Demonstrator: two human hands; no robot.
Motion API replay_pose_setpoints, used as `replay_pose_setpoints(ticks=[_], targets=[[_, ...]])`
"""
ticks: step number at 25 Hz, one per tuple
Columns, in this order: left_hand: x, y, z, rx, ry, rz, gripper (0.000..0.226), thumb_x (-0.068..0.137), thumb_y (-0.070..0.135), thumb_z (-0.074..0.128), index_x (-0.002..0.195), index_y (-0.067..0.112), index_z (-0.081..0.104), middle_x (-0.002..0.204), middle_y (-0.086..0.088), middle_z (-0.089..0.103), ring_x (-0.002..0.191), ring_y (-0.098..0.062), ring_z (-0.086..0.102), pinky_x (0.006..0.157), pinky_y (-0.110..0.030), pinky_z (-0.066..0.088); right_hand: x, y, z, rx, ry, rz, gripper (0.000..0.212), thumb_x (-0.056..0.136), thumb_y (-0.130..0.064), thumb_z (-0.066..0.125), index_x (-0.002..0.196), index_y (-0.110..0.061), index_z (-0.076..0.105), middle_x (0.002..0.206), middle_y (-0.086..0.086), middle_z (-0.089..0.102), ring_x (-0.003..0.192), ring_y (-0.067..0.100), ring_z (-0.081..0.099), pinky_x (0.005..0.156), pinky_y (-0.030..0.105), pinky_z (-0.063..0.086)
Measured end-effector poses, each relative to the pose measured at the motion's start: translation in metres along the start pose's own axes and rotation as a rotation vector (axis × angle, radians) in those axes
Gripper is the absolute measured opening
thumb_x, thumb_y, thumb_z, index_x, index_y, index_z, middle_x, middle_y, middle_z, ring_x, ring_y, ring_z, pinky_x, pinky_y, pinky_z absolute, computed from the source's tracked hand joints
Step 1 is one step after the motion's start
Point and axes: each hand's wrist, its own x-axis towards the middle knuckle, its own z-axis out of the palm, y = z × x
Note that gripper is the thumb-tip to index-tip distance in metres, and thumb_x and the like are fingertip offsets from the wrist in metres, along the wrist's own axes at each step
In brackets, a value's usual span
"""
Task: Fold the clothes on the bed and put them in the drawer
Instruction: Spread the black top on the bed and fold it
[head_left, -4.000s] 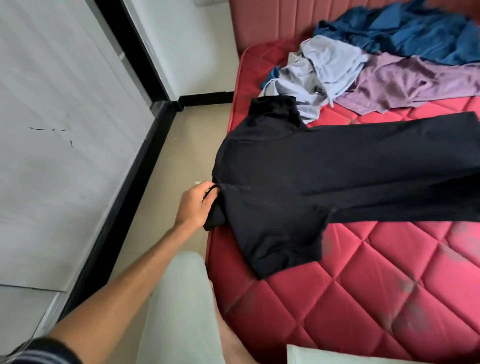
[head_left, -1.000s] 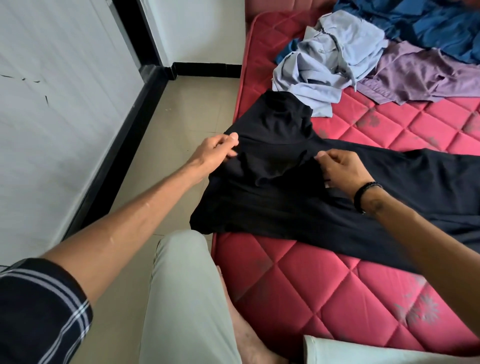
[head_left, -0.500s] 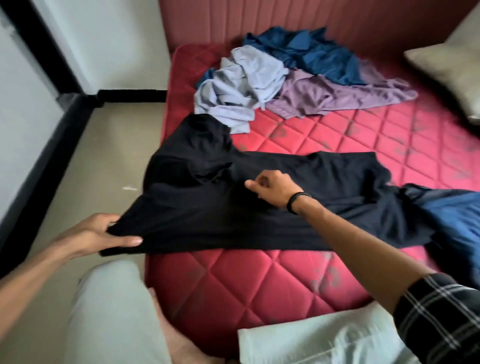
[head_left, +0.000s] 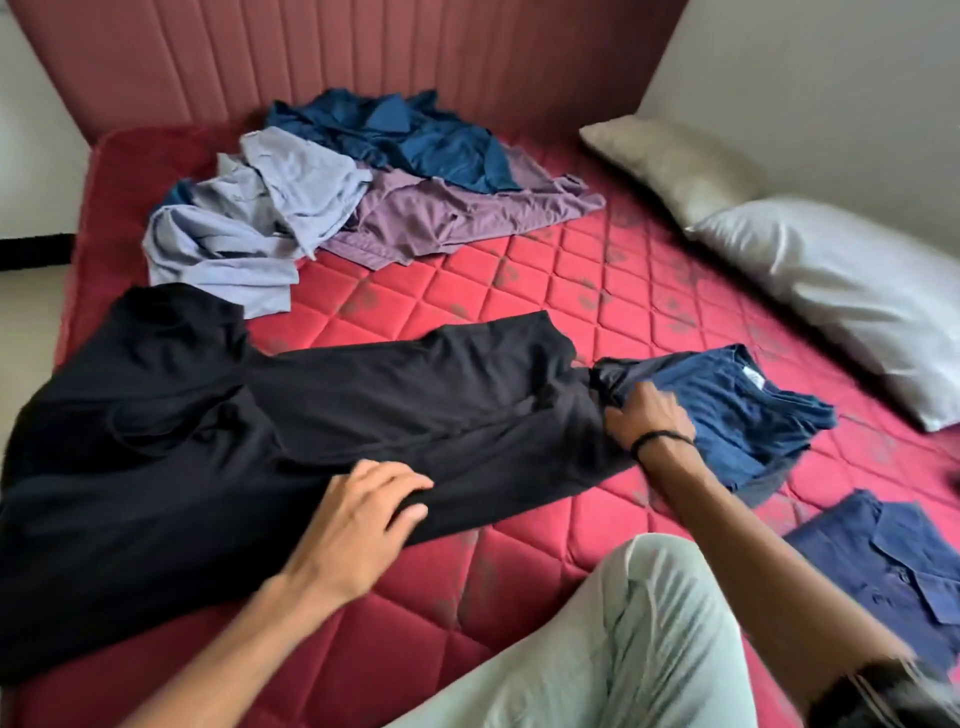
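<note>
Head view: our left hand (head_left: 363, 525) fingers spread flat on black shirt (head_left: 208, 415); right hand (head_left: 647, 415) pinches its hem.

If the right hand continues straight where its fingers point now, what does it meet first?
Probably the black shirt: the right hand points left at its hem, fingers already touching it.

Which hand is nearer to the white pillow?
Right. The right hand is at the black shirt's right end, beside the navy garment, nearer the white pillow. The left hand rests mid-shirt, farther away.
</note>
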Motion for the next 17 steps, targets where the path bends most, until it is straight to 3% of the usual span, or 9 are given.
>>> replay_pose_setpoints(ticks=[3,6,7,9,13,15,17], targets=[[0.033,0.02,0.029,0.041,0.068,-0.007,0.03,0.098,0.045,0.049,0.115,0.033,0.069,0.111,0.016,0.063,0.101,-0.014,0.059,0.087,-0.038,0.049,-0.012,0.062,0.017,-0.051,0.23,-0.099,0.037,0.083,-0.031,0.07,0.117,-0.016,0.064,0.129,0.017,0.054,0.121,0.043,0.048,0.098,0.057,0.044],[0.095,0.049,0.045,-0.056,0.142,0.134,0.024,0.101,0.029,0.052,0.114,0.024,0.071,0.107,0.007,0.069,0.095,-0.019,0.059,0.089,-0.041,0.051,-0.018,0.101,0.039,-0.219,0.218,-0.203,0.091,0.068,-0.043,0.081,0.15,-0.029,0.045,0.161,0.013,0.029,0.145,0.043,0.026,0.111,0.072,0.02],[0.12,0.07,0.057,-0.068,0.129,0.217,0.024,0.1,0.025,0.054,0.117,0.021,0.072,0.109,0.005,0.07,0.097,-0.02,0.06,0.091,-0.041,0.051,-0.016,0.11,0.046,-0.243,0.217,-0.201,0.098,0.069,-0.045,0.08,0.155,-0.03,0.038,0.165,0.012,0.023,0.149,0.043,0.023,0.111,0.075,0.016],[0.169,0.114,0.092,-0.015,0.06,0.348,0.033,0.096,0.024,0.061,0.129,0.023,0.067,0.12,0.004,0.067,0.11,-0.021,0.06,0.1,-0.041,0.049,-0.011,0.118,0.053,-0.287,0.234,-0.209,0.099,0.071,-0.043,0.078,0.158,-0.027,0.034,0.166,0.012,0.027,0.149,0.042,0.027,0.112,0.077,0.018],[0.261,0.165,0.157,0.33,-0.252,0.336,0.087,0.083,0.019,0.072,0.158,0.035,0.031,0.157,-0.004,0.037,0.141,-0.031,0.038,0.12,-0.055,0.027,0.008,0.136,0.055,-0.349,0.234,-0.271,0.086,0.082,-0.027,0.066,0.16,-0.027,0.03,0.164,0.012,0.033,0.144,0.047,0.036,0.107,0.072,0.03],[0.278,0.182,0.179,0.391,-0.352,0.355,0.085,0.084,0.017,0.066,0.159,0.033,0.029,0.153,-0.007,0.041,0.134,-0.032,0.047,0.114,-0.05,0.036,0.019,0.169,0.043,-0.389,0.25,-0.344,0.075,0.087,-0.017,0.048,0.159,-0.026,0.031,0.163,0.01,0.037,0.139,0.048,0.042,0.102,0.065,0.039],[0.275,0.205,0.198,0.332,-0.358,0.38,0.078,0.084,0.016,0.066,0.155,0.027,0.037,0.141,-0.009,0.051,0.12,-0.032,0.059,0.103,-0.045,0.047,0.03,0.214,0.026,-0.422,0.251,-0.393,0.082,0.083,-0.01,0.047,0.16,-0.027,0.027,0.163,0.007,0.037,0.137,0.05,0.045,0.099,0.062,0.043]])
